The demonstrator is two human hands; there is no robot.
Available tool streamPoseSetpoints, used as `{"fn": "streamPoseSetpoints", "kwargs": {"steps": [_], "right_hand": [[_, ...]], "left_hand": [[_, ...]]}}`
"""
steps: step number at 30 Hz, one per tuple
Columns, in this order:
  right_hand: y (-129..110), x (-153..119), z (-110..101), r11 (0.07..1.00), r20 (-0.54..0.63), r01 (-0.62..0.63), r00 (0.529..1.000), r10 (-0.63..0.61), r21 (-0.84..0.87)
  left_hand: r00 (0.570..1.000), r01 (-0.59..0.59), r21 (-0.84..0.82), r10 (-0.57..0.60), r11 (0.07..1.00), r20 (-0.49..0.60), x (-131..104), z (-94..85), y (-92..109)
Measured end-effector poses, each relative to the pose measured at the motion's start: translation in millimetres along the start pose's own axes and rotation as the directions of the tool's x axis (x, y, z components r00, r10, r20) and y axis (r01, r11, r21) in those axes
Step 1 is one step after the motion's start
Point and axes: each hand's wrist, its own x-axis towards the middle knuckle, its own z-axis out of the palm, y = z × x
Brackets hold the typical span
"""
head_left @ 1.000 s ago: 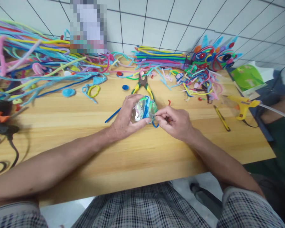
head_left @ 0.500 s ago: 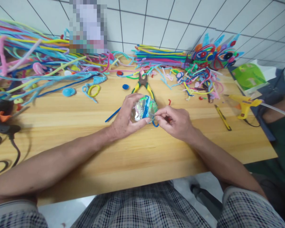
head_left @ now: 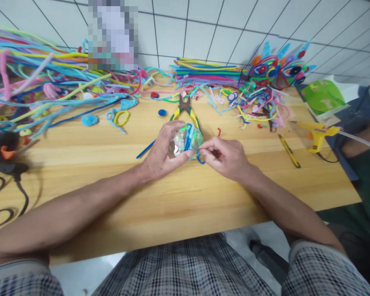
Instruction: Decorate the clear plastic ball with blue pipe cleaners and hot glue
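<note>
My left hand [head_left: 163, 152] is closed around a rounded, shiny clear-and-green piece [head_left: 197, 136] with blue strips across its middle. Thumb and fingers grip it from the left side. A thin grey pointed tool [head_left: 196, 148] sits pinched in my right hand [head_left: 226, 158], its tip against the piece near my left thumb. Something dark red shows under my right fingers, too hidden to name. A blue pipe cleaner loop [head_left: 201, 159] hangs below the piece. Just behind it lie yellow-and-green pliers [head_left: 185, 107], jaws pointing away. A straight blue pipe cleaner [head_left: 146, 149] lies left of my hand.
Heaps of pipe cleaners [head_left: 64, 90] cover the back left, and a bundle [head_left: 208, 74] lies at the back middle. Two colourful masks [head_left: 277, 70] lean by the wall. A yellow glue gun [head_left: 317, 133] and a utility knife [head_left: 289, 151] lie right; a black corded tool [head_left: 3, 152] lies left.
Both hands keep almost the same hold on the piece. The tool's tip and my right hand have shifted very slightly left; the whole view has moved a little.
</note>
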Motion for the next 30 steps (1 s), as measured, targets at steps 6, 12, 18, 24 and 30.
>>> {"fn": "streamPoseSetpoints", "kwargs": {"steps": [6,12,18,24,30], "right_hand": [[-1,3,-5,0.982,0.006,-0.075,0.997,0.075,0.173],[31,16,-38,0.838,-0.114,-0.330,0.903,0.414,0.434],[97,19,-68,0.679,0.015,-0.542,0.787,0.617,0.495],[117,-1,-113,0.544,0.169,-0.642,0.716,0.677,0.540],[113,-19,-178,0.662,0.132,-0.706,0.703,0.699,0.252]], "left_hand": [[1.000,0.002,-0.032,-0.003,0.999,-0.031,1,3.2,3],[0.999,0.025,-0.037,-0.026,0.999,-0.030,1,3.1,4],[0.999,0.017,-0.030,-0.018,0.999,-0.046,1,4.2,0],[0.998,-0.028,-0.022,0.027,0.999,-0.055,1,6.7,-3],[0.995,-0.066,-0.007,0.065,0.998,-0.080,2,9.1,-5]]}}
